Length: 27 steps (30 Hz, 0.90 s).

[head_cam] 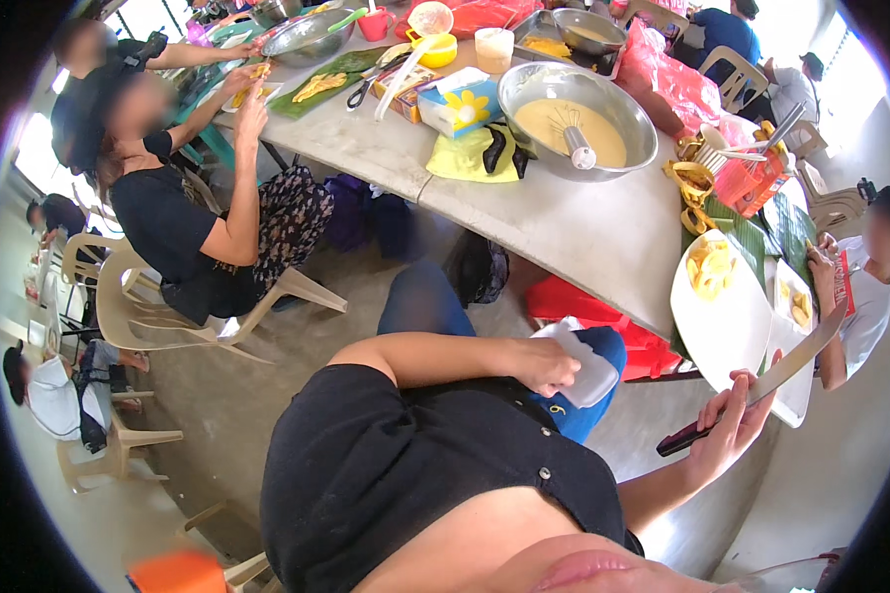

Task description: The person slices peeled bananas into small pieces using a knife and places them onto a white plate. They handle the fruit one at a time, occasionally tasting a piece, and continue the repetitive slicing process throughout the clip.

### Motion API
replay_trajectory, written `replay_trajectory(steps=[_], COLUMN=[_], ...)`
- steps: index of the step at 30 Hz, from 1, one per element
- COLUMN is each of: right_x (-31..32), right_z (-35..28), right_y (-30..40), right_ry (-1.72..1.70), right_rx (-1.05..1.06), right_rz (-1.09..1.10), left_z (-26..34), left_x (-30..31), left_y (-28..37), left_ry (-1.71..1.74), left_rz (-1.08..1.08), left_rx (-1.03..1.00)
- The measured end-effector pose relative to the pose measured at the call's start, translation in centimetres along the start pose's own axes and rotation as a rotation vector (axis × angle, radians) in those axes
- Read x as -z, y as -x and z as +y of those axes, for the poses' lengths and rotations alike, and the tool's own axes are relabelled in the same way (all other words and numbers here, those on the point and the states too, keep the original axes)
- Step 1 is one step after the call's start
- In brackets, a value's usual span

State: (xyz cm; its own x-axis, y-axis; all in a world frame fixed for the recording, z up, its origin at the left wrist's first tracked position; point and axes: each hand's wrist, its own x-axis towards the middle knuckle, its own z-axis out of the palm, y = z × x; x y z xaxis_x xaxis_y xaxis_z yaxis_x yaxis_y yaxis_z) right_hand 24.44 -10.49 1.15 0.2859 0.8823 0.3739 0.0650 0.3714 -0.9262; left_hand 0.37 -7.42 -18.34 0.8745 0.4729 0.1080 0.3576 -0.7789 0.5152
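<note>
My right hand (730, 426), raised at the right, grips the dark handle of a kitchen knife (793, 365). The blade slants up and away, passing in front of the white tray in this view. Over my lap, my left hand (545, 368) is closed on the edge of a white container (595, 376), probably plastic or foam. Beyond the knife, sliced yellow fruit (710, 268) lies on a white platter (701, 337) at the table's right end. A smaller white dish (792, 296) there holds more pieces.
A steel bowl (641, 152) of pale batter with a whisk (580, 148) stands on the table (489, 211). Near it are dark peels (497, 148) on a yellow cloth (452, 157) and a tissue box (460, 107). Co-workers sit left (185, 222) and right (871, 282).
</note>
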Motion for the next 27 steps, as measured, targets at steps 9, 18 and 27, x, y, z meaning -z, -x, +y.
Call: replay_trajectory(steps=[9,18,27], right_x=[1.7,3.5,4.5], right_z=[0.3,0.8,1.9], right_y=[-0.7,-1.0,-1.5], right_ry=[-0.059,-0.067,0.047], right_rx=[0.005,0.029,0.016], right_rz=[0.049,0.064,0.092], left_z=[10.7,11.8,1.1], left_x=[20.0,23.5,20.0], left_y=[4.6,-0.2,-5.1], left_ry=[0.051,-0.547,-0.809], left_rz=[0.345,0.605,0.612], left_rx=[-0.067,-0.035,0.412])
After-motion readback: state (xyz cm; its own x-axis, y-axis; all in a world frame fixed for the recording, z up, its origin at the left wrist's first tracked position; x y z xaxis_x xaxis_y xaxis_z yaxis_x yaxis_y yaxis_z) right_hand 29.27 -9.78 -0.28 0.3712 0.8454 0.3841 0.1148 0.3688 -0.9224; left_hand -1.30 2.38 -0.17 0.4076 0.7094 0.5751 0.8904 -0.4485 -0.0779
